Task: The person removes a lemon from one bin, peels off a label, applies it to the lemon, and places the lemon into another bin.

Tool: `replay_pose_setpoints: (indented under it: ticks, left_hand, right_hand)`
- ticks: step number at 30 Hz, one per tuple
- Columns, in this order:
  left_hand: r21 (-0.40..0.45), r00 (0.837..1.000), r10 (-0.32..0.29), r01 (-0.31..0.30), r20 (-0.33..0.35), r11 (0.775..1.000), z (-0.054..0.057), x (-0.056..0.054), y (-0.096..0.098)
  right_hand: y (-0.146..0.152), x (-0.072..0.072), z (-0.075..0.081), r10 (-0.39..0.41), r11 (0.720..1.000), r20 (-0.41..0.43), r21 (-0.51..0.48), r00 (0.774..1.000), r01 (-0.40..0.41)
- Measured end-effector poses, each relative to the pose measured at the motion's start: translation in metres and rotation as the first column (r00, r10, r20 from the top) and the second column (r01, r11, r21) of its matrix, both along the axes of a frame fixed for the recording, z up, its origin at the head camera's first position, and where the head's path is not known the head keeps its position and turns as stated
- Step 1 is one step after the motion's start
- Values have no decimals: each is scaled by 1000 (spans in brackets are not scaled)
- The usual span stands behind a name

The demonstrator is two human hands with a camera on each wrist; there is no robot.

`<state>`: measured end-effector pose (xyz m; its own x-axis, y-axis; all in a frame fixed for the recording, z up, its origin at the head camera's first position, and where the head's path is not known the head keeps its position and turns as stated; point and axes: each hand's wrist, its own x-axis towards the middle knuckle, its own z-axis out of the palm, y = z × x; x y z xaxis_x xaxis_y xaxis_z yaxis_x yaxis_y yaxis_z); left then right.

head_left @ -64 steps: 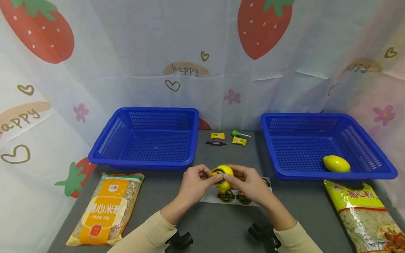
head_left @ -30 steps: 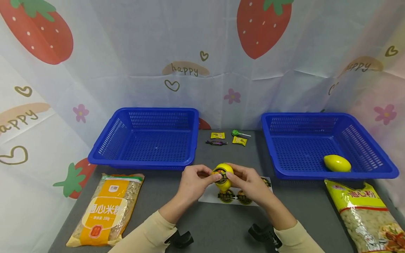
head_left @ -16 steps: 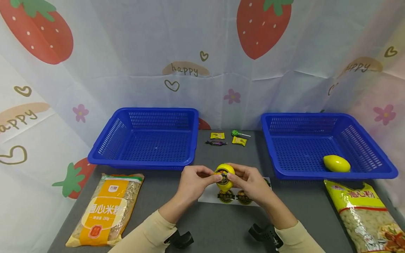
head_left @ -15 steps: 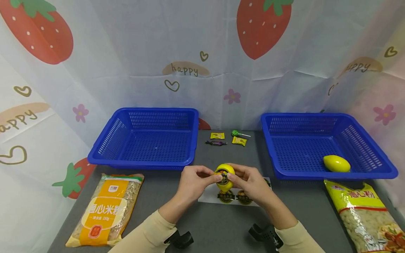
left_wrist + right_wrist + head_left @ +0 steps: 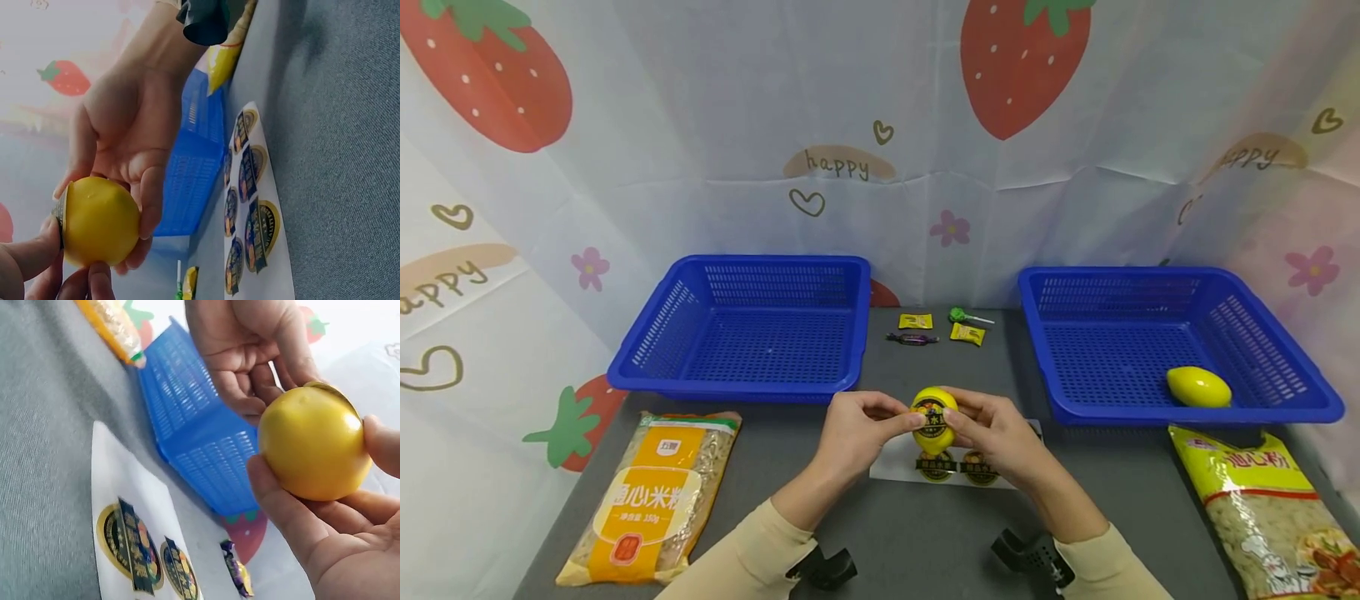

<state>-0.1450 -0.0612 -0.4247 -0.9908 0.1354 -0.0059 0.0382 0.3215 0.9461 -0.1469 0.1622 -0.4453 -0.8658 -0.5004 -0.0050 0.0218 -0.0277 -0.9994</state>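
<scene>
Both hands hold a yellow lemon (image 5: pixel 937 394) above a white sticker sheet (image 5: pixel 892 463). A round black-and-gold sticker (image 5: pixel 933 422) lies on the side of the lemon facing the person. My left hand (image 5: pixel 856 433) has its thumb on the sticker's left edge. From the other side my right hand (image 5: pixel 1000 429) grips the lemon, its thumb at the sticker's right edge and its fingers behind the fruit. In the right wrist view, part of the sticker's edge (image 5: pixel 334 392) stands slightly off the lemon's skin. Several similar stickers (image 5: pixel 259 234) remain on the sheet.
Two blue baskets (image 5: pixel 737 387) stand at the back; the right basket (image 5: pixel 1195 416) holds another lemon (image 5: pixel 1198 387). Wrapped candies (image 5: pixel 913 339) and a green lollipop (image 5: pixel 957 316) lie between them. An orange-labelled bag (image 5: pixel 647 500) lies left, a yellow-topped bag (image 5: pixel 1262 517) right.
The lemon has turned slightly in the hands, so the sticker faces the person more squarely. Thumbs have shifted outward to the sticker's edges. Baskets, bags and candies stay as they were.
</scene>
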Motion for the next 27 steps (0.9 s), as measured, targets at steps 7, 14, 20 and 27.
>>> replay_pose_setpoints:
  ticks: [7, 14, 20, 27]
  left_hand:
    - [-44, 1000, 11, -12, -26, 999, -1, 1, 1]
    - [-25, 1000, 0, 0, -23, 1000, -2, 1, 1]
    - [2, 1000, -5, 5, -23, 1000, -3, 1, 1]
    - [106, 1000, -16, 17, -6, 994, -5, -1, 1]
  right_hand:
    - [-4, -2, 3, 4, 993, -19, 114, 1000, -2]
    - [-2, -1, 1, -22, 999, -3, 39, 1000, 23]
    - [1, 0, -1, 0, 999, 54, -45, 999, 2]
    - [3, 0, 0, 10, 993, 86, -116, 996, 0]
